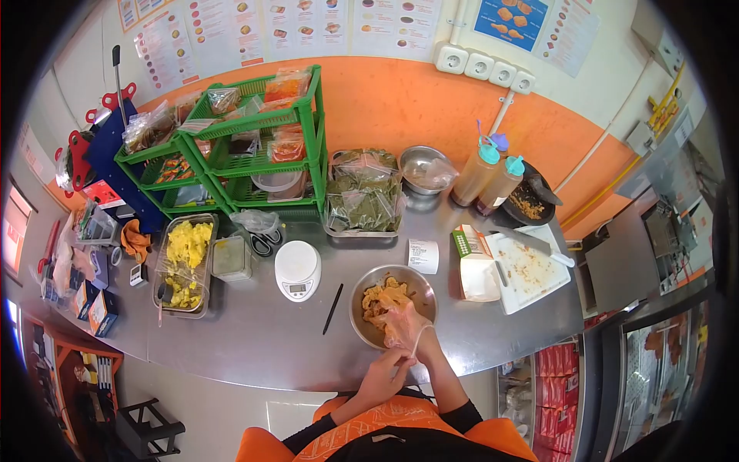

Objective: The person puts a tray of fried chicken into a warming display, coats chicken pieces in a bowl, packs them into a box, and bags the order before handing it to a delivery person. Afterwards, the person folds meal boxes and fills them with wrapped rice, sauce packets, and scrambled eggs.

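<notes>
Bottom of steel bowl (426, 299) partly hidden beneath food (377, 303) and right hand (406, 326)

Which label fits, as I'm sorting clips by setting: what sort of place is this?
Probably an eatery's kitchen: food charts on the wall, squeeze bottles and a digital scale on the metal worktop.

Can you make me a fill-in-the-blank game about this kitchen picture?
1. The clear plastic glove is worn on the person's ____ hand, over the metal bowl.
2. The digital kitchen scale on the metal table is coloured ____.
3. The stacked plastic rack is coloured ____.
4. On the wall, the row of white power sockets has ____ sockets in it.

Missing words: right; white; green; four.
</notes>
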Demonstrator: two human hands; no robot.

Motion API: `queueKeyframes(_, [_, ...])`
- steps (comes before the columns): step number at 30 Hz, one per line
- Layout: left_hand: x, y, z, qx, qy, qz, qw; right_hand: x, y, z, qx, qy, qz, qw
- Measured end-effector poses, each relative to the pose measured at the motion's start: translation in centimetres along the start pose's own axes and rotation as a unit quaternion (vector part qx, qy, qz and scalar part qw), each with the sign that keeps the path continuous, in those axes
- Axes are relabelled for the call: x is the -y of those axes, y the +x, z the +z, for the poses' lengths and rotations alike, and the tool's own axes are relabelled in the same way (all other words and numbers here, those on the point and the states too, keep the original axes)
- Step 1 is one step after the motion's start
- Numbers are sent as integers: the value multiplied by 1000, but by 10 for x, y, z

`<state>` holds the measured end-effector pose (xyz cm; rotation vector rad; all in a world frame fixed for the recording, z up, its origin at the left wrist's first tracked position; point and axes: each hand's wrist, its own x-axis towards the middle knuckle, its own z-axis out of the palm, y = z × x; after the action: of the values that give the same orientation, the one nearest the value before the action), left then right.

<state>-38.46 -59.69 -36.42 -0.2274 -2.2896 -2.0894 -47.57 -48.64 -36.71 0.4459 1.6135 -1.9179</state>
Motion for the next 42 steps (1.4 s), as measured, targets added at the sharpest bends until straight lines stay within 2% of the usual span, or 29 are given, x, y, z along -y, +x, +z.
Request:
queueKeyframes(7, [-1,-6,-6,17,22,-22,999,-5,3,-17,137,22,21,990])
queueKeyframes(10, [-4,-4,-7,3,50,-9,999,3,-10,4,143,172,5,975])
queueKeyframes(13, [0,-3,-10,-4,37,-15,999,-9,-4,12,65,237,-29,969])
queueKeyframes(16, [6,-6,-9,-8,13,-25,1000,-15,2,8,111,235,-21,965])
queueKeyframes(19, [12,-7,-12,-35,45,-30,998,-12,-2,10,83,245,-30,966])
queueKeyframes(22, [8,-9,-19,-21,70,-26,997,0,-9,-2,123,21,5,992])
queueKeyframes(25, [4,-15,-18,19,94,-17,995,-10,-1,-16,132,-96,-122,979])
queueKeyframes(28, [3,-11,-14,27,90,36,995,-20,17,-7,80,73,-60,992])
queueKeyframes(29, [2,-8,-13,22,84,60,994,-18,15,-6,93,108,-39,989])
queueKeyframes(31, [-1,-8,-8,27,60,38,997,-13,6,-1,119,179,5,977])
queueKeyframes(32, [-2,-8,-6,29,48,27,998,-12,6,-1,128,142,6,982])
queueKeyframes(34, [-2,-5,-4,15,62,65,996,-11,4,-1,144,69,8,987])
queueKeyframes(35, [-2,-4,-4,9,69,84,994,-11,3,-1,140,91,23,986])
queueKeyframes(37, [-3,-6,-2,40,41,44,997,-9,-2,2,132,135,53,981])
queueKeyframes(40, [-6,-6,-3,63,22,37,997,-14,13,-14,153,-27,12,988])
queueKeyframes(42, [-9,-4,-5,56,48,44,996,-45,43,-28,52,-160,-144,975])
